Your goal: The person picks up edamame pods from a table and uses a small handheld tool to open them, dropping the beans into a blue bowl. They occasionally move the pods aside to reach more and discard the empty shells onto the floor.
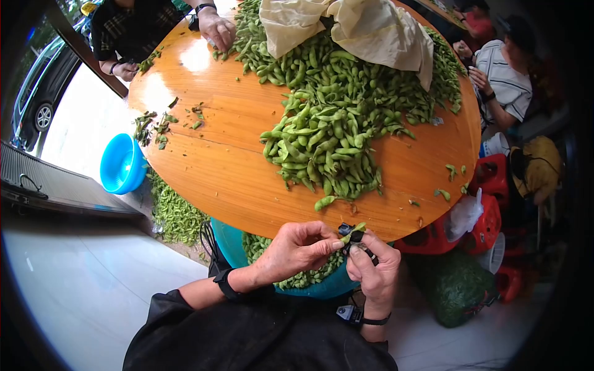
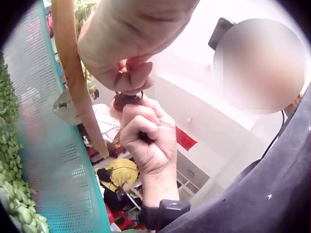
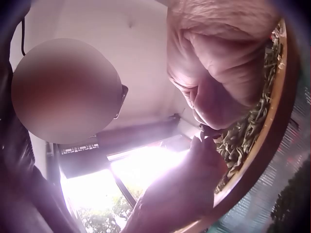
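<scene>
At the near table edge the left hand [image 1: 296,253] pinches one end of a green pod [image 1: 355,231] between thumb and finger. Beside it the right hand [image 1: 376,267] is curled round a small dark tool [image 1: 370,253], its thumb against it, close under the pod. In the left wrist view the right hand [image 2: 150,136] is curled with a dark piece at its fingertips, meeting the left hand [image 2: 138,43]. The right wrist view has both hands touching at the fingertips; the pod is mostly hidden there. A heap of green pods [image 1: 328,133] lies on the table.
Below the hands, a teal basket [image 1: 230,244] holds pods. A cream cloth [image 1: 377,37] covers part of the heap on the wooden table [image 1: 216,148]. A blue basin [image 1: 122,164] is at left, red stools [image 1: 489,224] at right. Other people sit across and at right.
</scene>
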Tool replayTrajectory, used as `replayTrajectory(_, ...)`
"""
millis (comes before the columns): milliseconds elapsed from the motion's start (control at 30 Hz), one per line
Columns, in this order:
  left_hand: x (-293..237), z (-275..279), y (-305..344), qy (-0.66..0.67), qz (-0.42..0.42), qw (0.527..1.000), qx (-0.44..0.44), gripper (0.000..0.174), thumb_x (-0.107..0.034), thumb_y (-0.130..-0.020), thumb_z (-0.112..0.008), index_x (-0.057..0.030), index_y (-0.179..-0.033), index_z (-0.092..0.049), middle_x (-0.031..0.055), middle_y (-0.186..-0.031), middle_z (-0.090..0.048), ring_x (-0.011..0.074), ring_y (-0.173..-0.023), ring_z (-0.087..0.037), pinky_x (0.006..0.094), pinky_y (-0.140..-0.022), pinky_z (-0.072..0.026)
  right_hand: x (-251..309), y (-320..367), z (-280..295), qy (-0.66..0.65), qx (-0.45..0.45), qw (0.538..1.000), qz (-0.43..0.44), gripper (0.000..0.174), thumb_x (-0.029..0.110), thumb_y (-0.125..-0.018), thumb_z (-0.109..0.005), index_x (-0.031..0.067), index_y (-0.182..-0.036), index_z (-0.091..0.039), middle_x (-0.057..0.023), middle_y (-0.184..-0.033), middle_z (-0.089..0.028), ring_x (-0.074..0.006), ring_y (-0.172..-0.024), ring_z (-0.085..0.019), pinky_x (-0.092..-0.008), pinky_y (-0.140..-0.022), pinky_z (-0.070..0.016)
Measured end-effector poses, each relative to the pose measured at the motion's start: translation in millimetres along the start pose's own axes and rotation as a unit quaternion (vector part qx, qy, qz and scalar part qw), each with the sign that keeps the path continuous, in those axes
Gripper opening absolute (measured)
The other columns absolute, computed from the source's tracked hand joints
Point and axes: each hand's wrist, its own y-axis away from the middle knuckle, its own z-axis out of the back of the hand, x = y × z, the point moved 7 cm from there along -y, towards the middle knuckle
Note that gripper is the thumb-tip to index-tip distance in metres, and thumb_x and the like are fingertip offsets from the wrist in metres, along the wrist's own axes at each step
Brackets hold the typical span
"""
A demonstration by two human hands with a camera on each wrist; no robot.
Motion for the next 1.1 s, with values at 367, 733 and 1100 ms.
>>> replayTrajectory(367, -15.0, 8.7, 6.2, -0.250, -0.149, 0.951, -0.102, 0.017, -0.014, -0.094, -0.070, 0.0026, -0.091, -0.067, -0.0021, -0.064, -0.058, 0.0020, -0.057, -0.050, 0.0209, -0.047, -0.0382, -1.8, -3.6, -4.9, 0.068, 0.017, 0.997, 0.019, 0.012, -0.006, -0.094, -0.057, -0.0103, -0.104, -0.063, -0.0031, -0.090, -0.053, -0.0049, -0.059, -0.051, -0.0217, -0.047, -0.0385)
replayTrajectory(733, 16.9, 3.1, 4.9, 0.162, 0.107, 0.981, 0.031, 0.018, -0.018, -0.100, -0.062, -0.0044, -0.088, -0.061, 0.0014, -0.066, -0.058, 0.0072, -0.049, -0.049, 0.0201, -0.043, -0.0346, -20.7, -4.0, -3.1, -0.189, 0.076, 0.979, -0.016, 0.024, -0.002, -0.096, -0.055, -0.0043, -0.119, -0.062, -0.0001, -0.072, -0.052, -0.0048, -0.054, -0.044, -0.0205, -0.047, -0.0330)
replayTrajectory(1100, -27.8, -11.1, 22.5, -0.456, -0.350, 0.806, -0.140, 0.020, -0.010, -0.090, -0.071, 0.0008, -0.105, -0.065, 0.0156, -0.078, -0.065, 0.0288, -0.065, -0.066, 0.0326, -0.055, -0.0503, -7.3, 2.0, -8.4, 0.117, -0.040, 0.992, 0.030, 0.011, -0.002, -0.093, -0.057, -0.0056, -0.102, -0.062, -0.0026, -0.074, -0.054, -0.0066, -0.057, -0.052, -0.0241, -0.051, -0.0418)
